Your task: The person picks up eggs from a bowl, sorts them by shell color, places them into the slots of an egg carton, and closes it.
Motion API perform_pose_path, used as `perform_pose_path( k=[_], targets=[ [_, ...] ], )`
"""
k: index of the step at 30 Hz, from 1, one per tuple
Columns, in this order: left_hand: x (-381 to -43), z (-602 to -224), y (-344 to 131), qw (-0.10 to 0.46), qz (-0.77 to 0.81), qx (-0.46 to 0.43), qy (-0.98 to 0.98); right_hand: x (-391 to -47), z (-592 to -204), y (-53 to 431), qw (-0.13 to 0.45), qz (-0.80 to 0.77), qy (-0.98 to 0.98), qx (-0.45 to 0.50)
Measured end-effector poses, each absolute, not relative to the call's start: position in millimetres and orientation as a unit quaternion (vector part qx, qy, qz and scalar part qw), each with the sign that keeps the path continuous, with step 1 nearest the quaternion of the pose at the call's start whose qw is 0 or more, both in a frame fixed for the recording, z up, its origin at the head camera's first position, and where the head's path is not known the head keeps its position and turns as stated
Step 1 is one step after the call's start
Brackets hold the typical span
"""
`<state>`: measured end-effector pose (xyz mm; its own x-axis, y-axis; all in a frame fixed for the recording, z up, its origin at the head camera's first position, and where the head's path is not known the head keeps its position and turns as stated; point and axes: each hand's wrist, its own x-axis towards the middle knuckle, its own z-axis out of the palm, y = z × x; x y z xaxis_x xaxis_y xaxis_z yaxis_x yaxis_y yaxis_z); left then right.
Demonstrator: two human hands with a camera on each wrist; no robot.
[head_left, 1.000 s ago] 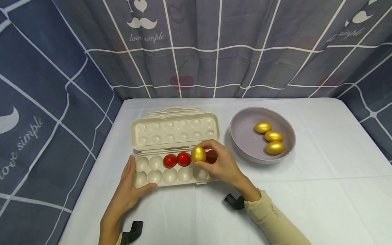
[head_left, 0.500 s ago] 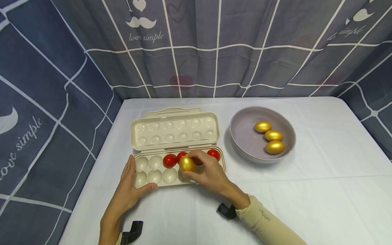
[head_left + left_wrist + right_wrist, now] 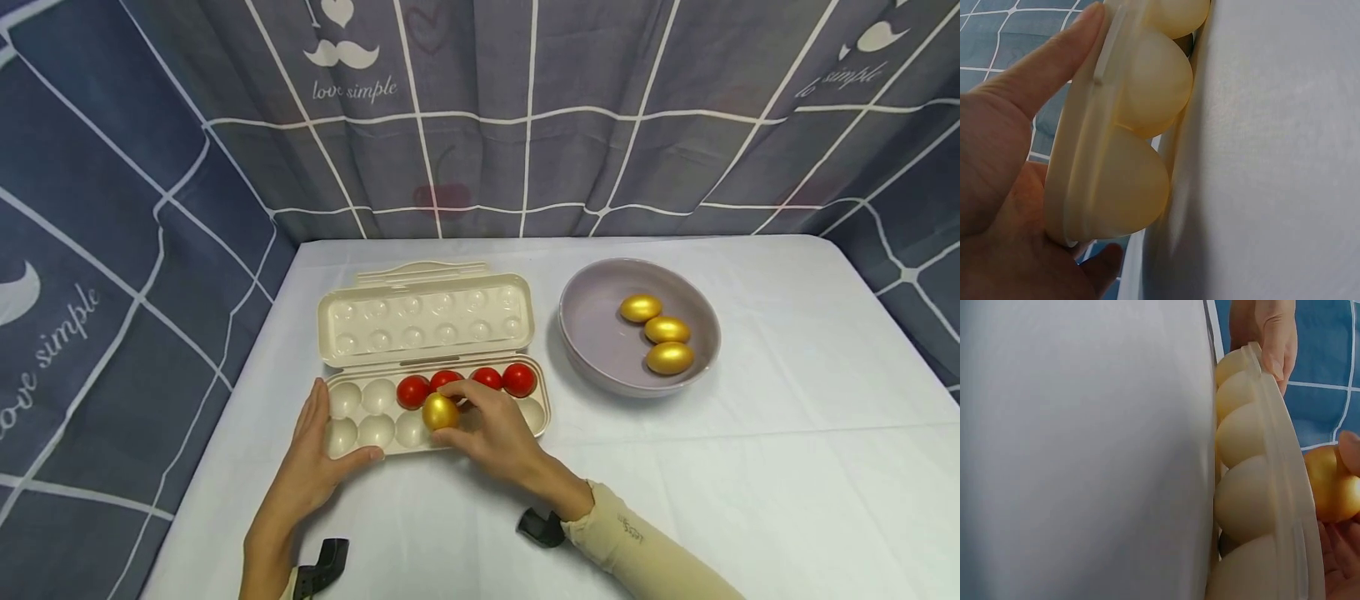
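My right hand pinches a golden egg between thumb and fingers, over the front row of a cream egg carton. The carton lies with its lid folded back. Several red eggs sit in its back row; the hand partly covers some of them. Hollows at the left end hold nothing. At that end my left hand grips the carton, thumb along the front rim and fingers along the side. In the right wrist view, the golden egg shows just above the carton's rim.
A round mauve bowl stands to the right of the carton, with three golden eggs lying inside. White cloth covers the table. A dark checked curtain hangs behind and at the sides.
My right hand has carried the golden egg left and toward the front row, uncovering red eggs at the right end of the back row. The left hand stays put.
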<state>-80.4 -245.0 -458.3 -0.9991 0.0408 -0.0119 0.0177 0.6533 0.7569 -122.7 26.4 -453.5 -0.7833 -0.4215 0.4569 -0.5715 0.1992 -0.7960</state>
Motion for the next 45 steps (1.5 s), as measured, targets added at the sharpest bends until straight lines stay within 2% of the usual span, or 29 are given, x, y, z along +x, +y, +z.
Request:
perform_pose_path(
  k=[6,12,21,29,45],
  targets=[
    [-82.0,-459.8,-242.7,0.013,0.422,0.023,0.906,-122.0,-453.7,23.1,0.032,0.566,-0.766,0.303],
    [-82.3,-459.5,-241.2,0.011,0.419,0.022,0.908,-122.2,-453.2,20.2,0.019,0.579,-0.757,0.303],
    [-82.5,-457.7,-241.8,0.007,0.422,0.027,0.906,-126.5,-446.7,7.6,0.051,0.494,-0.815,0.299],
    [-82.0,-458.4,-243.2,0.013,0.424,0.022,0.905,-128.6,-444.8,-3.1,0.03,0.461,-0.843,0.277],
    [-80.7,-459.9,-245.1,0.012,0.415,0.01,0.91,-122.8,-450.6,-12.9,0.075,0.379,-0.857,0.341]
  ],
)
